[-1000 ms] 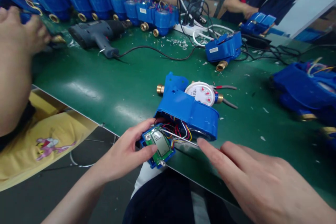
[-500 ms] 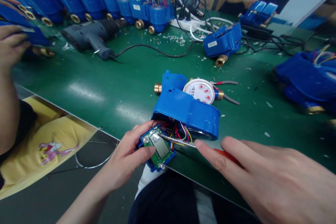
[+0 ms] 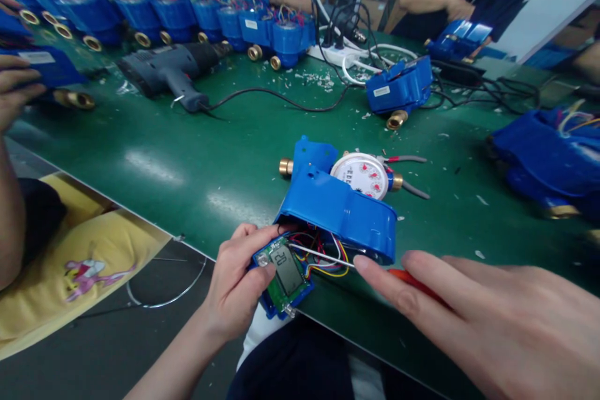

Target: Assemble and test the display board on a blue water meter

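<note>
My left hand (image 3: pixel 239 284) grips a green circuit board (image 3: pixel 277 290) seated in a small blue housing, thumb on its front near the LCD screen (image 3: pixel 287 270). The display reads what looks like "20". Wrapped in my right hand (image 3: pixel 464 312) is a screwdriver (image 3: pixel 328 256) with an orange-red handle, its thin metal shaft reaching left. Its tip meets the board's upper edge beside the screen. Coloured wires (image 3: pixel 340 262) run from the board into the open blue casing (image 3: pixel 332 206). Behind that casing lies a water meter with a white dial (image 3: pixel 360 175) and brass ends.
A heat gun (image 3: pixel 164 72) lies on the green table (image 3: pixel 178 156), its black cord trailing right. Blue meter units (image 3: pixel 89 15) line the back; others sit at right (image 3: pixel 553 156). A power strip (image 3: pixel 335 53) stands amid cables. Co-workers' hands (image 3: pixel 19 84) are at left and across the table.
The view has shifted slightly, so the table's things sit a little lower. My left thumb has edged toward the screen's upper end. The screwdriver tip stays by the board's upper edge.
</note>
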The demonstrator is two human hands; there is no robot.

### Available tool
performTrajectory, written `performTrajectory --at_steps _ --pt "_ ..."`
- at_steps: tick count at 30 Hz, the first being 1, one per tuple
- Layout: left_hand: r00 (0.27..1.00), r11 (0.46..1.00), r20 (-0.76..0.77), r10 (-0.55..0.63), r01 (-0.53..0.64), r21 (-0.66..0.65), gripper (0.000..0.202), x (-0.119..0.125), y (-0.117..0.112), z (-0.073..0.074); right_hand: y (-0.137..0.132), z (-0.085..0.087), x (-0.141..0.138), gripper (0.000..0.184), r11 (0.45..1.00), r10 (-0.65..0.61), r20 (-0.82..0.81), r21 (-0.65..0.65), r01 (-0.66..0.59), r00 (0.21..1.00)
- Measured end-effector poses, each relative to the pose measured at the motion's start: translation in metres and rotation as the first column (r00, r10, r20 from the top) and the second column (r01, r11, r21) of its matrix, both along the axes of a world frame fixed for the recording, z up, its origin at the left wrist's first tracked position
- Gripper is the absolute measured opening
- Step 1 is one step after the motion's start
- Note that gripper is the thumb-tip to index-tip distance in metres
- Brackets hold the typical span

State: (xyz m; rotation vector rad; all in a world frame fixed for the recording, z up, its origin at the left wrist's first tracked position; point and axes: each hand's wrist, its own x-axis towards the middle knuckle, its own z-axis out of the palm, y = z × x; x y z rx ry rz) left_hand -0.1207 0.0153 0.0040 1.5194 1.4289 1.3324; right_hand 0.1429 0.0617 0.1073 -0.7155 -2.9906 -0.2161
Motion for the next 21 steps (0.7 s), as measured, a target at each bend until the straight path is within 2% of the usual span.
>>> performTrajectory --at_steps 2,6,10,15,18,21 --pt "0.999 0.999 -0.028 -0.022 0.022 0.026 0.038 -0.001 0.002 0.000 0.004 0.000 -0.003 0.068 0.999 0.047 0.003 0.026 -0.047 0.999" --pt "0.999 0.998 -0.036 -0.036 0.038 0.051 0.039 -0.001 0.003 -0.001 0.012 0.000 -0.009 0.061 0.997 0.031 -0.049 0.070 -0.028 0.998" --pt "0.999 0.999 -0.025 -0.030 0.031 0.029 0.030 -0.001 0.005 -0.001 0.020 0.009 -0.010 0.061 0.993 0.101 0.013 0.060 -0.101 0.995" --pt "0.994 0.998 -0.092 -0.058 0.059 0.010 0.024 -0.001 0.007 0.002 0.031 0.021 -0.012 0.063 0.975 0.194 0.076 0.098 -0.201 0.978" --pt "0.988 0.994 -0.123 -0.095 0.101 0.043 0.025 -0.003 0.007 0.003 0.038 0.021 -0.014 0.059 0.968 0.203 0.027 0.144 -0.205 0.979" --pt "0.982 0.986 -0.133 -0.132 0.144 0.089 0.031 -0.004 0.007 0.004 0.042 0.020 -0.015 0.054 0.972 0.196 0.011 0.126 -0.196 0.980"
